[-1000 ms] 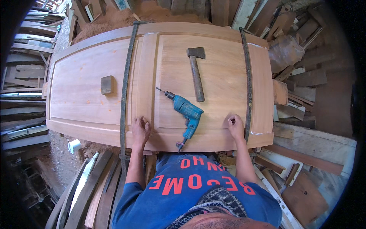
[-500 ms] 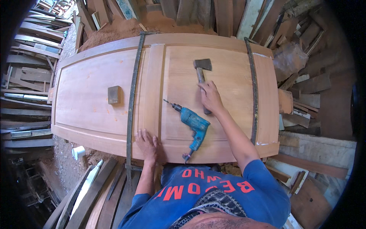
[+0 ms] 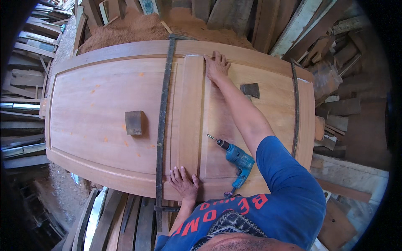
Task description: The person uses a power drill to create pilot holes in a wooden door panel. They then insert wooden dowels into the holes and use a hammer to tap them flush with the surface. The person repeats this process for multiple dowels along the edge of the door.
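A wooden panelled door (image 3: pixel 100 88) lies flat in front of me. My left hand (image 3: pixel 184 184) rests open on its near edge, by the near end of the cross rail (image 3: pixel 191 113), fingers spread. Reaching across, my right hand (image 3: pixel 217 67) lies open at the far end of that rail, fingertips on the far frame, holding nothing. A hatchet (image 3: pixel 250 89) sits on the right panel; my right arm hides most of its handle. The blue corded drill (image 3: pixel 239 160) lies between my arms, its bit pointing up and left. On the left panel stands a square wooden block (image 3: pixel 133 122).
Two long metal bar clamps span the door, one left of the cross rail (image 3: pixel 164 113) and one near the right end (image 3: pixel 296 111). Sawdust (image 3: pixel 130 33) is heaped beyond the far edge. Stacked boards (image 3: pixel 23 129) and timber offcuts (image 3: pixel 347 54) surround the door.
My right hand has let go of the hatchet handle and reached left and away to the rail's far end. The hatchet lies lower in the view, which has shifted. My left hand stays on the near edge.
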The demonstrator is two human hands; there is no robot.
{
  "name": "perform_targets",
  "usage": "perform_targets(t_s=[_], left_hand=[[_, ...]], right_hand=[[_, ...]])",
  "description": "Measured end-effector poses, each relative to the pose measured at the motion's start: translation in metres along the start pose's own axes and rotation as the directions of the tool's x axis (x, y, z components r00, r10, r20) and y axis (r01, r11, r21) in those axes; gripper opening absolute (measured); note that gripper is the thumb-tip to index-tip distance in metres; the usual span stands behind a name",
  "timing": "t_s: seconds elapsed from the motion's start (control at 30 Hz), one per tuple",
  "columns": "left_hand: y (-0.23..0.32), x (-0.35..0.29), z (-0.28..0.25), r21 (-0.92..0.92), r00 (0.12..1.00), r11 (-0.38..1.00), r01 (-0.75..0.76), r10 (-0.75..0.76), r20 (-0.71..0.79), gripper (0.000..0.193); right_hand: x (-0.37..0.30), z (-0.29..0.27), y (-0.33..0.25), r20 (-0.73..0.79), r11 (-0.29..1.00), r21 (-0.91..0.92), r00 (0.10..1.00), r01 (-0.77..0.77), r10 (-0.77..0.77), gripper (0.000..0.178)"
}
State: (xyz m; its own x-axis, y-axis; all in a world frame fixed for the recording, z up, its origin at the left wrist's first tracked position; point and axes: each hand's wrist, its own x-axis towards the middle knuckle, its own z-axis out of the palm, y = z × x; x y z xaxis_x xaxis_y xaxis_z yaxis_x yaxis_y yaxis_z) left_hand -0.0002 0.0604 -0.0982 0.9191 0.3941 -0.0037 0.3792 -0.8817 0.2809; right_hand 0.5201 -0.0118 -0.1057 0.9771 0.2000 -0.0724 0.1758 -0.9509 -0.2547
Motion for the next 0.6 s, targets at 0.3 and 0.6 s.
perform_targets(t_s=[0.3,0.6], left_hand=[[-0.001,0.002,0.002,-0.032,0.999,0.999,0.033,-0.032,0.036,0.068],[0.0,0.003,0.003,-0.024,0.999,0.999,0.024,-0.023,0.032,0.067]], right_hand=[[0.014,0.022,0.022,-0.007,0.989,0.13,0.997,0.076,-0.076,0.047],[0.029,0.03,0.033,-0.007,0.971,0.237,1.0,-0.016,0.018,0.03]])
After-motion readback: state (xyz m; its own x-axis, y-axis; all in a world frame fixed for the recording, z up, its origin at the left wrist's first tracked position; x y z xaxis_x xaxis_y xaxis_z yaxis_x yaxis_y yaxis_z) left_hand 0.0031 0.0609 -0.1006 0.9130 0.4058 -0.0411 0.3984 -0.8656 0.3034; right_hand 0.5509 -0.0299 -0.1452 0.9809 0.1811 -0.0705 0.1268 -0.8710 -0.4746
